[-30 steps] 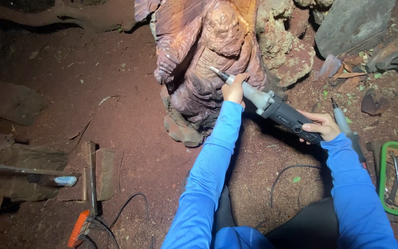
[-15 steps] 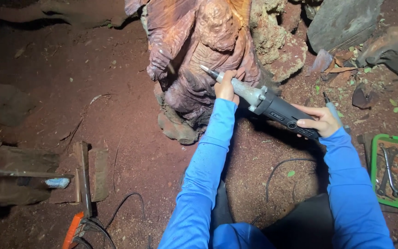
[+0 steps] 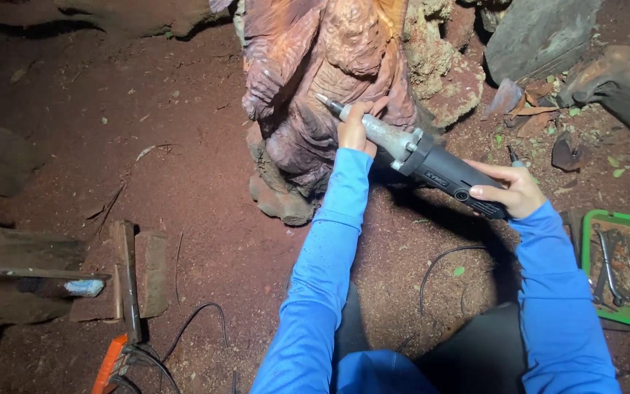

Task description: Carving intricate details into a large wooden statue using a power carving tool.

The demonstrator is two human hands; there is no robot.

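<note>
Both hands are on the die grinder (image 3: 432, 162), a long grey and black power tool slanting from lower right up to upper left across the middle of the view. The left hand (image 3: 356, 125) is wrapped around its silvery neck just behind the tip, fingers curled shut on the metal, and the right hand (image 3: 510, 191) is closed over the black rear body, thumb lying along the top. So the tool runs straight between the two hands, its pointed bit sticking out past the left hand and touching the reddish wood carving (image 3: 315, 87) that stands upright on the red earth. Blue sleeves lead back to the bottom of the view. A dark cable (image 3: 439, 264) loops on the ground below the grinder. Well off to the right sits a green tray (image 3: 621, 270) with hand tools; far left, wooden planks (image 3: 125, 270) lie flat.
</note>
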